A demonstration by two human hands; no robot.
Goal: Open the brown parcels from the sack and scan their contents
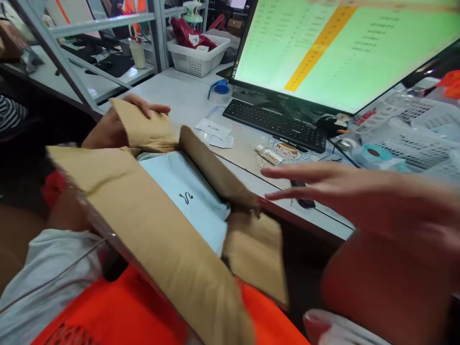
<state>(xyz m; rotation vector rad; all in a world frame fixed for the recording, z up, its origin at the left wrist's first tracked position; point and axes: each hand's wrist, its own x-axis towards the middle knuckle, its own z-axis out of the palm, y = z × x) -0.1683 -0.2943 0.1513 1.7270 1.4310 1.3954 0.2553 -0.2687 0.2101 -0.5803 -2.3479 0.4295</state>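
An open cardboard box [154, 215] rests tilted on my lap, its flaps spread outward. Inside lies a flat pale-blue pack [179, 182] with a dark squiggle on its top face. My left hand [141, 104] grips the box at its far left flap, fingers curled over the cardboard and partly hidden behind it. To the right of the box, my right hand [341, 191] hangs in the air near the desk edge, fingers stretched and apart, blurred by motion, with nothing in it.
A white desk [158, 88] holds a monitor [323, 48], a black keyboard [273, 124], a blue tape roll [220, 90], small white paper slips [213, 130] and a cream tube [269, 154]. White baskets [197, 55] stand behind and right. A metal rack [104, 25] rises at left.
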